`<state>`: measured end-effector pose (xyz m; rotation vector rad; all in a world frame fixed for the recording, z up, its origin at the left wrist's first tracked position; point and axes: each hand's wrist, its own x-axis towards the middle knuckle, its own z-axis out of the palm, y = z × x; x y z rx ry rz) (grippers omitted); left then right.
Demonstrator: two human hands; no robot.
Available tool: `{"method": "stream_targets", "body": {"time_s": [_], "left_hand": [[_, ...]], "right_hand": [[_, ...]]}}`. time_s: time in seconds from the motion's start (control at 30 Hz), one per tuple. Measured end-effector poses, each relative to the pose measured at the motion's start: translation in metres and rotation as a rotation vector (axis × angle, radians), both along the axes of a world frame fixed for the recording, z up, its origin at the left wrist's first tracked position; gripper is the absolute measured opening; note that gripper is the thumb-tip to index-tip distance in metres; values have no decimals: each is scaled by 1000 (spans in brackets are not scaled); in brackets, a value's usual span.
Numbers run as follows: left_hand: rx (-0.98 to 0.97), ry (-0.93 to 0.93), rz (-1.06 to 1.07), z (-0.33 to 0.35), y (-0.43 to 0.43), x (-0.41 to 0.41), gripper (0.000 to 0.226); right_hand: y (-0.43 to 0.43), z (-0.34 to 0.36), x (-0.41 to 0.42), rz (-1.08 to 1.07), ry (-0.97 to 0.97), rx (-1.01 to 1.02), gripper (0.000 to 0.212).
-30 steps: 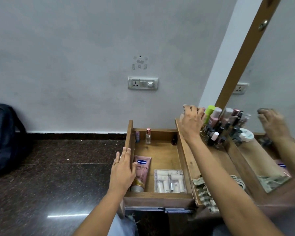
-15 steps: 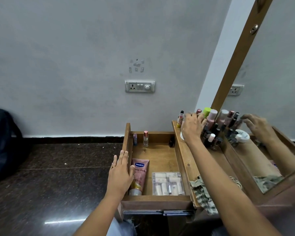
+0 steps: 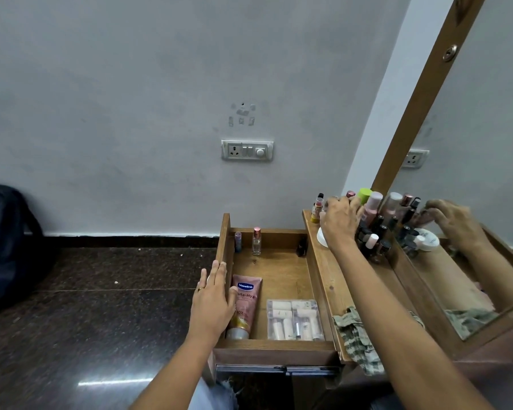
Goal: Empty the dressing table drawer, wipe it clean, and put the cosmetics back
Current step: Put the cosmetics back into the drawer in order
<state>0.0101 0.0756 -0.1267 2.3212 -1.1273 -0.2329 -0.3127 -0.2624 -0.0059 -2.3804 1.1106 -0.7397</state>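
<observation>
The wooden drawer [image 3: 279, 267] stands pulled out. Inside lie a pink Vaseline tube [image 3: 245, 303] and a clear box of small tubes [image 3: 293, 319]. A small perfume bottle [image 3: 256, 241], a purple stick [image 3: 237, 241] and a dark little bottle [image 3: 302, 247] stand at its back wall. My left hand [image 3: 212, 306] rests on the drawer's left wall, thumb inside and fingers outside. My right hand [image 3: 339, 223] reaches over a white jar [image 3: 322, 239] into the cluster of cosmetic bottles [image 3: 373, 223] on the tabletop. Its fingertips are hidden among them.
A patterned cloth [image 3: 356, 335] hangs over the tabletop's front edge. The framed mirror [image 3: 456, 187] rises on the right and reflects my hand. A dark bag [image 3: 6, 241] sits on the stone floor at the left. A wall socket [image 3: 247, 150] is above the drawer.
My right hand has shifted slightly within the bottle cluster on the tabletop. My left hand stays on the drawer wall. The drawer's contents have not moved.
</observation>
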Motion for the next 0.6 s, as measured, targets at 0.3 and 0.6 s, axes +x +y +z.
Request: {"method": "stream_targets", "body": {"time_s": [0.3, 0.6], "left_hand": [[-11, 14, -8, 1, 2, 0, 62], [-8, 2, -18, 3, 3, 0, 61]], "right_hand": [[136, 9, 197, -21, -90, -185, 9], [155, -39, 253, 182, -69, 164, 13]]}}
